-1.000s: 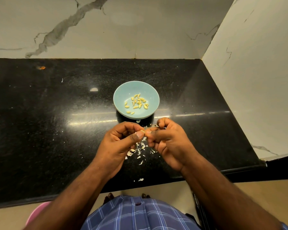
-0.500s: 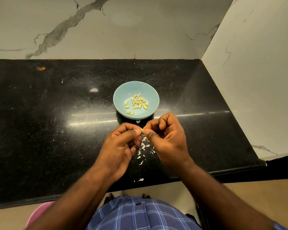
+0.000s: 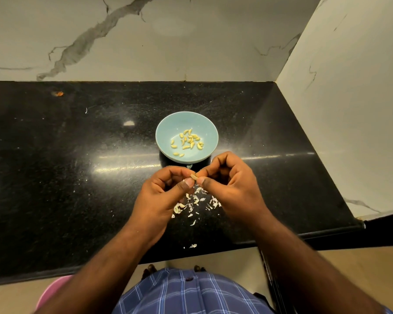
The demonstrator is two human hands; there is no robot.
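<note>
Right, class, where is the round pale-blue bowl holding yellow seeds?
Head view: the pale-blue bowl stands mid-frame on the black stone counter, just beyond the left hand and right hand.

I can read no text, label, brand, number or sign from here: none on the blue bowl [image 3: 166,130], the black bench [image 3: 77,182] or the marble wall [image 3: 213,41] behind.

Small pale-tan seed [image 3: 193,177], slim and elongated, tilted slightly. Pinched between thumb and forefinger of the left hand [image 3: 166,196] and of the right hand [image 3: 233,189]. Held above the bench [image 3: 77,177], just near of the blue bowl [image 3: 166,125].
</note>
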